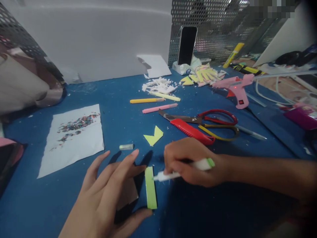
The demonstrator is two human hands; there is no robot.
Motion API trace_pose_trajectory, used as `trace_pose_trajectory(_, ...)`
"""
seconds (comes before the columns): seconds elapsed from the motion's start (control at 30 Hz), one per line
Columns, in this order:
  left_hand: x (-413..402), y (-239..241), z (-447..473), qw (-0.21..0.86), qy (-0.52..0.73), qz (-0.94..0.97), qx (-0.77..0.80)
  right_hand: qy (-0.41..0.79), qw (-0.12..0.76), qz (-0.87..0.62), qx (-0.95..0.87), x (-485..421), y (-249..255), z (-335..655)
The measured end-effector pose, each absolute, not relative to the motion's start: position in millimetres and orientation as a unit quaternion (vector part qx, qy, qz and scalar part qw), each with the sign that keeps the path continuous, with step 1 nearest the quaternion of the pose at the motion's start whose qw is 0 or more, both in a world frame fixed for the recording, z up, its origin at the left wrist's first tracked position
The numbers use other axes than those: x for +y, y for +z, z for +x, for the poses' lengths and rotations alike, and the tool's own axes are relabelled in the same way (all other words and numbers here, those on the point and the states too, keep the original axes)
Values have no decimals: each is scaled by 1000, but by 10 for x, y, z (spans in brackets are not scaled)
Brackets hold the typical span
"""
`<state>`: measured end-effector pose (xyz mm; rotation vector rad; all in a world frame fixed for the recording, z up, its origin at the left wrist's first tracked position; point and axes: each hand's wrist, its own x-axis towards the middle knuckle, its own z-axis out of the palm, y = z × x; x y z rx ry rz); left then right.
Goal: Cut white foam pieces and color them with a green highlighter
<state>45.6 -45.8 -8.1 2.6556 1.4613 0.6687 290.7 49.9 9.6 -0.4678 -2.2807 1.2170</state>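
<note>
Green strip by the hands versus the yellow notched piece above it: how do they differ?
The green strip is a long, narrow rectangle; the yellow piece is short with a V-notch. The strip lies between the left hand and the right hand's marker; the yellow piece lies untouched. Both lie flat.

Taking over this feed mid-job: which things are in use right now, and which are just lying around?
In use:
left hand pressing brown card
green strip
right hand holding green-capped marker

Lying about:
scissors
red cutter
glue gun
yellow cutout
glitter sheet
phone
</note>
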Motion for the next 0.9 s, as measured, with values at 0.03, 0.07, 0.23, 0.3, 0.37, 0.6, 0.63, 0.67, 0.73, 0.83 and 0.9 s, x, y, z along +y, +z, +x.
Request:
trace_pose_trajectory(0.03,-454,-79,451,14,213,860,463,440,250,-162,-847,498,96,2906)
trace_pose_trajectory(0.07,-450,-76,447,11,211,862,460,430,254,-173,-849,498,97,2905)
trace_pose_trajectory(0.23,-445,-59,465,26,213,856,470,452,262,-194,-830,510,103,2900)
trace_pose_trajectory(0.3,-455,-50,487,36,216,848,483,443,245,-164,-847,510,103,2904)
trace_pose_trajectory(0.37,-466,-42,507,43,216,842,493,427,254,-207,-843,507,100,2909)
trace_pose_trajectory(0.6,-478,-44,510,42,208,841,499,435,251,-187,-844,494,88,2903)
trace_pose_trajectory(0.63,-479,-46,508,36,207,841,499,433,258,-209,-838,493,89,2902)
trace_pose_trajectory(0.67,-480,-47,507,32,205,841,500,438,262,-223,-830,492,90,2903)
trace_pose_trajectory(0.73,-482,-46,508,31,202,842,500,453,252,-203,-831,492,91,2907)
trace_pose_trajectory(0.83,-482,-37,518,34,203,841,500,449,248,-192,-836,497,89,2916)
trace_pose_trajectory(0.9,-481,-32,526,33,206,840,502,449,261,-221,-825,502,88,2920)
